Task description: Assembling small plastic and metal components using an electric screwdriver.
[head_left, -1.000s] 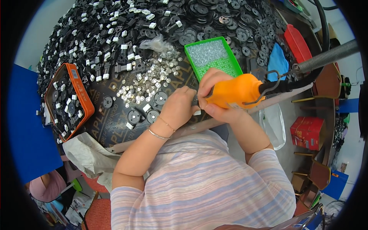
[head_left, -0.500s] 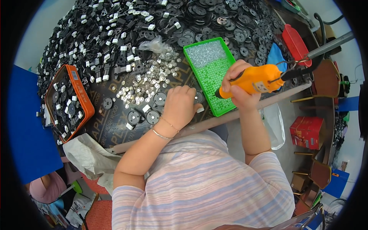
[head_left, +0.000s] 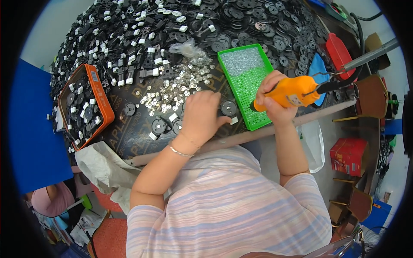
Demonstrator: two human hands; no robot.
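Observation:
My right hand [head_left: 277,101] grips an orange electric screwdriver [head_left: 294,92], its black nose lowered over the near part of a green perforated tray [head_left: 254,124]. Small silvery screws [head_left: 244,60] fill the far end of that tray. My left hand [head_left: 202,114] hovers low over the board, thumb spread away from the fingers, and partly covers some black discs. Beside it lie a black disc with a white tab [head_left: 228,108] and another disc assembly [head_left: 158,126]. Just beyond spread loose round metal pieces [head_left: 172,90]. The left fingertips are partly hidden.
Black parts with white ends [head_left: 137,38] heap across the far left, black discs [head_left: 241,21] across the far right. An orange-rimmed box [head_left: 101,96] of parts stands left. A red tray [head_left: 340,56], blue bag [head_left: 318,73] and hanging spring [head_left: 372,53] are right. A pipe [head_left: 245,136] edges the table.
The view has shifted, so the table contents appear farther right. My left hand has moved left relative to the discs, now covering more of them. The screwdriver stays over the green tray.

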